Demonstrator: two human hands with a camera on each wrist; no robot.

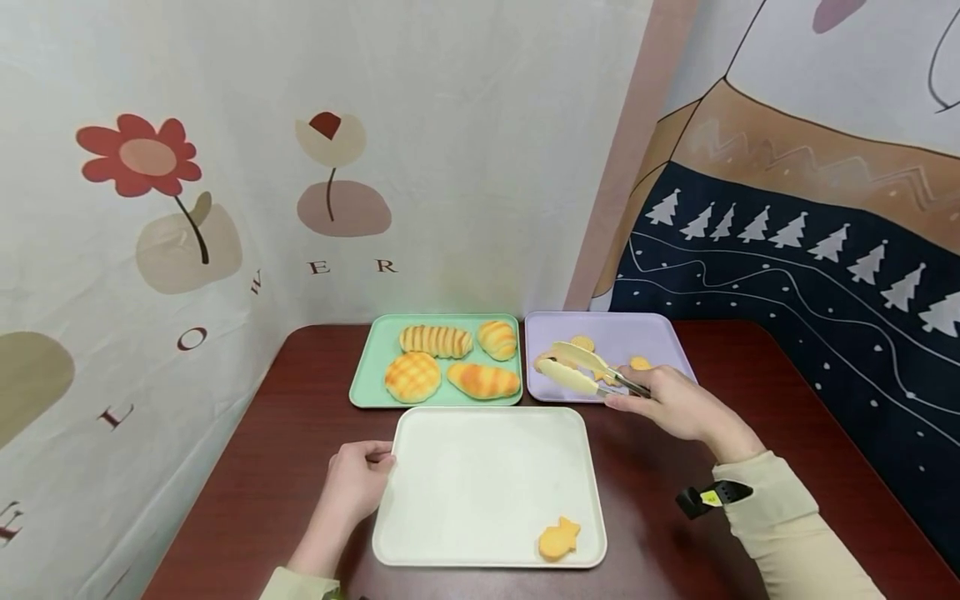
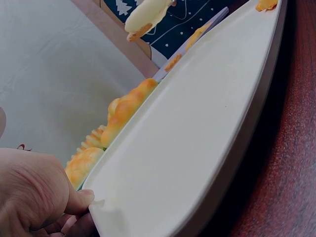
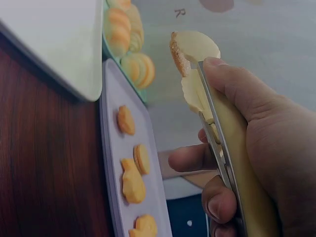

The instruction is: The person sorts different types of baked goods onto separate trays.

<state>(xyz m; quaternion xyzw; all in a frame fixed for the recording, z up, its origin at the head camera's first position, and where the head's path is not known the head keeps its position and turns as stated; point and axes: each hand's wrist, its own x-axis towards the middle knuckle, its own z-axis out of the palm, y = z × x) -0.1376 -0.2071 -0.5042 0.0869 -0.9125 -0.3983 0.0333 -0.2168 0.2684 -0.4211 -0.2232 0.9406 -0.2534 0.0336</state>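
My left hand pinches the left edge of a white tray between thumb and fingers. A fish-shaped cookie lies in that tray's front right corner. My right hand grips a pair of tongs with cream-coloured tips. Between the tips is a browned cookie, partly hidden by them; its shape is unclear. The tongs hover over a lilac tray, where several small cookies lie, among them a fish-shaped cookie and a round cookie.
Behind the white tray, a mint-green tray holds a ridged bread roll, a round criss-cross bun and other breads. It stands beside the lilac tray. All the trays rest on a dark red table, with printed curtains behind.
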